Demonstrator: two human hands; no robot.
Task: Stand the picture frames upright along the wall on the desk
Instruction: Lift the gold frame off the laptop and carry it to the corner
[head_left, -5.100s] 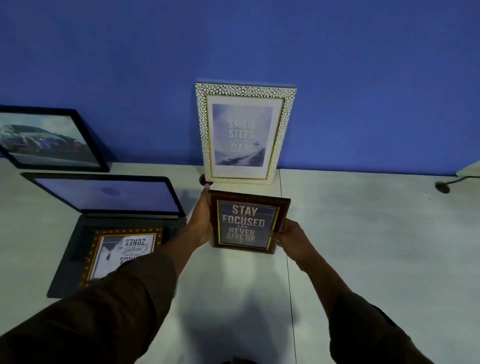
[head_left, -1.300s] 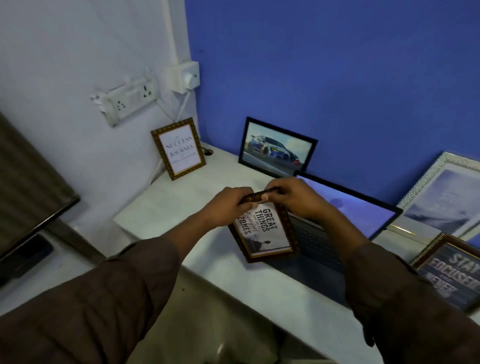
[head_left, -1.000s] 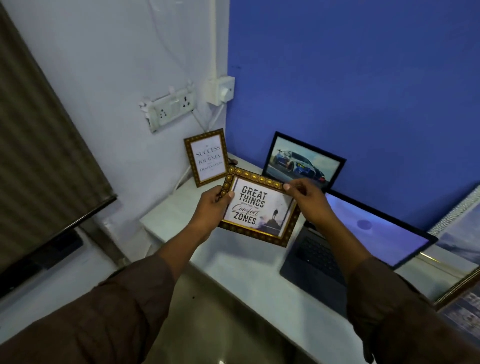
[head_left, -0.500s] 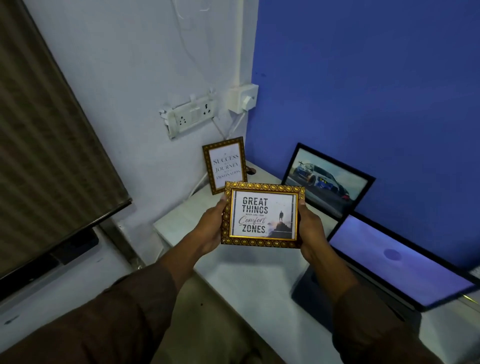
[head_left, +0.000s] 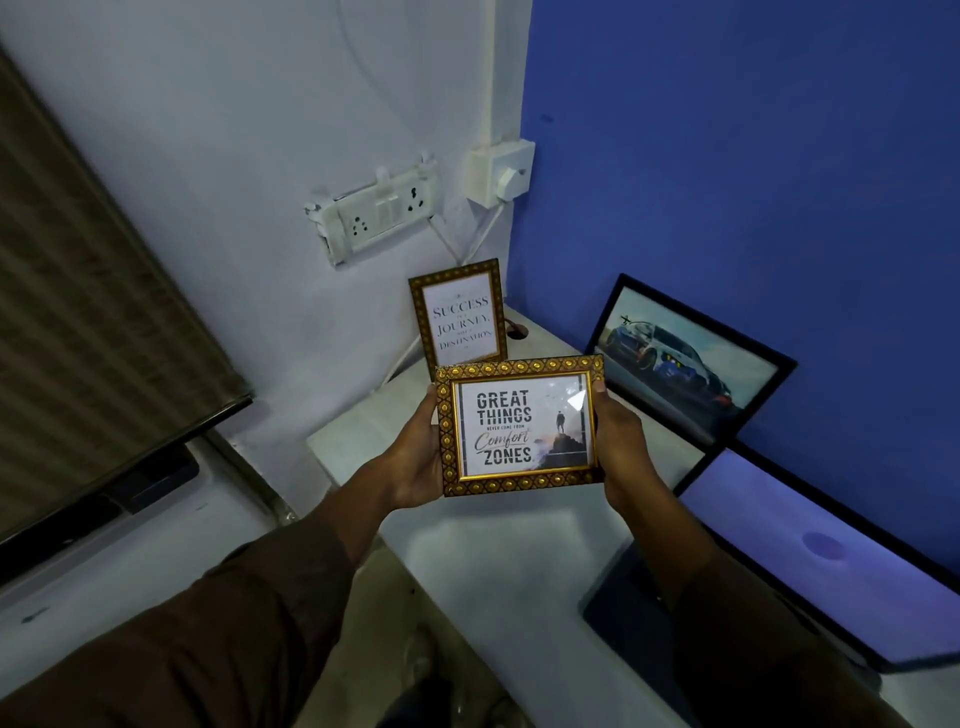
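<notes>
Gold frame (head_left: 521, 425) held upright in the air over the desk (head_left: 498, 540), between both hands. Left hand (head_left: 415, 457) clamps its left edge, right hand (head_left: 618, 447) its right edge.

Long dark brown sleeves (head_left: 218, 639), bare hands, bare wrists

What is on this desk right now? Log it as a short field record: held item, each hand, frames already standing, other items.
held item: Great Things frame, upright, facing the camera, above the desk
left hand: grips the frame's left edge
right hand: grips the frame's right edge
standing frames: Success frame against the white wall; car picture leaning on the blue wall
other items: open laptop at right; wall sockets
</notes>
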